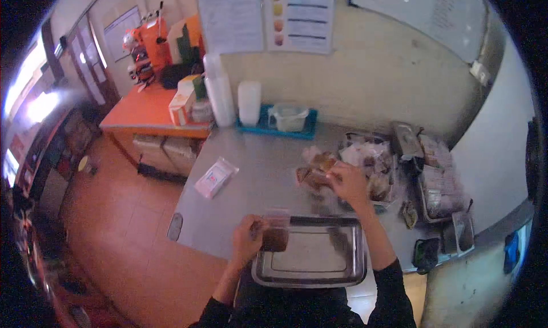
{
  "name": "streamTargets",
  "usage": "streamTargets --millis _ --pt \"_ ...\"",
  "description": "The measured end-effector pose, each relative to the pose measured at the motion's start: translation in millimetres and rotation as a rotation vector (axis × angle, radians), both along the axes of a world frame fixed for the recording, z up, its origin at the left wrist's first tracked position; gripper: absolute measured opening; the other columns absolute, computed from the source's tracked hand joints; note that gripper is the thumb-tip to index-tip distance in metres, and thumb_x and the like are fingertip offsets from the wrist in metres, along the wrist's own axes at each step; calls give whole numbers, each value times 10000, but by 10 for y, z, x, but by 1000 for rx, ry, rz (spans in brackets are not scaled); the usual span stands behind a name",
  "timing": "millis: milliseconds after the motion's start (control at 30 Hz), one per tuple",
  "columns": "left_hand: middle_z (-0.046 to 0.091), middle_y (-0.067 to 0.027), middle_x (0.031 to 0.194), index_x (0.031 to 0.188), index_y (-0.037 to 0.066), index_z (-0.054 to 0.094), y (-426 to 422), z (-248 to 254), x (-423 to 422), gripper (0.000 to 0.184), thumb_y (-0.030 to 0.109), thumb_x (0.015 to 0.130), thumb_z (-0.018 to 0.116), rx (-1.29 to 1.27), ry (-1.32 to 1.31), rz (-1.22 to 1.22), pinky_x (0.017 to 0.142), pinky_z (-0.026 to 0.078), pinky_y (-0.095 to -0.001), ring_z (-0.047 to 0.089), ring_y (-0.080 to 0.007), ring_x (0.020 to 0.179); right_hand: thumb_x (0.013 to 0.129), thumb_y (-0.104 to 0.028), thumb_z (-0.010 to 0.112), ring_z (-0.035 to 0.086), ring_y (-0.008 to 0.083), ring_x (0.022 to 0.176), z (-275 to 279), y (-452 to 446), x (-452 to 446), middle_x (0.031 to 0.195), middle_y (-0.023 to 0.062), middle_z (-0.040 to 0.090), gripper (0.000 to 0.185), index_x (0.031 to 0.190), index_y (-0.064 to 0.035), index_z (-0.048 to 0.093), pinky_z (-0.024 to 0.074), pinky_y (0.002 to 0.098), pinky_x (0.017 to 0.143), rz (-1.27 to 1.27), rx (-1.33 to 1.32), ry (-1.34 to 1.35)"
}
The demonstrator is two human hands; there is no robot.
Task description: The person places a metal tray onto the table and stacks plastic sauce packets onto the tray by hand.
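The bag [275,237] hung upright lengthwise, filled end down, beside the left hand's [248,237] pinching fingertips; the right hand [349,184] met blurred packets [313,177], its grip unclear.

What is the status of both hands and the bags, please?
Left hand holding brown-filled bag over left end of steel tray. Right hand at second bag, grip blurred. No obstacle seen between hands.

The person wears a top with long black sleeves [393,294], and black cloth [291,308] covers the lap.
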State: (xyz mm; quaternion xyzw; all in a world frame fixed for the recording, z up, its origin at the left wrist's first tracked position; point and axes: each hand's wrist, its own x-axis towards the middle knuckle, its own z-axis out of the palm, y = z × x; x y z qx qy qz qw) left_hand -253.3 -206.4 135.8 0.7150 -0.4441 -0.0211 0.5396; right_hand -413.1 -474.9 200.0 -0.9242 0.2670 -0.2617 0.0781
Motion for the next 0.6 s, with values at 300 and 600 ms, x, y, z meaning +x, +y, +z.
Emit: streamTargets --millis 300,600 --pt "656 -67 778 827 41 615 -23 2 51 79 30 807 692 18 167 -96 688 479 -284 608 -145 732 788 -232 691 629 323 785 536 1258 -249 808 115 630 157 838 -84 708 500 408 696 610 594 46" --pt "647 -114 873 899 41 654 -18 92 200 303 -131 679 537 54 -3 -398 725 508 -352 641 -299 827 742 -126 710 609 307 684 -407 1456 116 757 138 608 125 834 -41 702 483 384 630 336 467 -66"
